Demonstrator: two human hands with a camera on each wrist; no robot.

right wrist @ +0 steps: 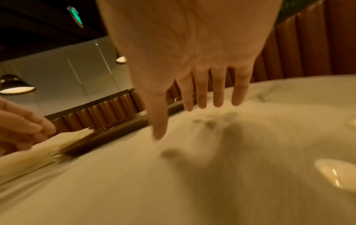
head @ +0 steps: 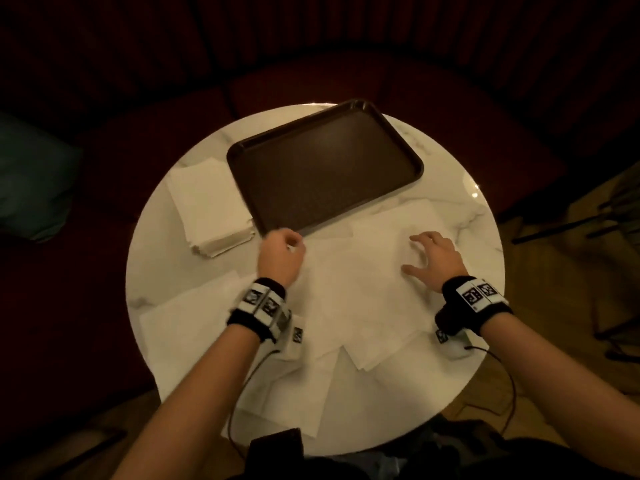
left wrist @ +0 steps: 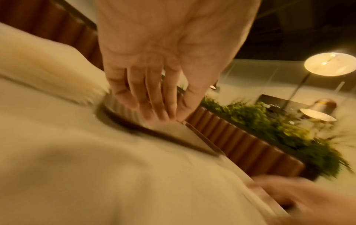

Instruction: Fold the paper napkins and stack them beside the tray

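Observation:
Several unfolded white napkins (head: pixel 356 282) lie overlapping across the near half of the round marble table (head: pixel 460 188). A stack of folded napkins (head: pixel 211 209) sits just left of the empty brown tray (head: pixel 242 147). My left hand (head: pixel 282 251) is at the tray's near-left corner, thumb and fingertips drawn together on the far edge of the top napkin. The left wrist view is blurred and shows those fingertips (left wrist: pixel 169 117) over the tray rim (left wrist: pixel 154 134). My right hand (head: pixel 429 254) is spread flat, fingers straight (right wrist: pixel 217 97), low over the same napkin's right part.
A dark red ribbed bench (head: pixel 311 46) curves behind the table. A dark object (head: pixel 277 441) lies at the near table edge by my body. Thin cables run from both wristbands across the napkins. Bare marble shows at the far right.

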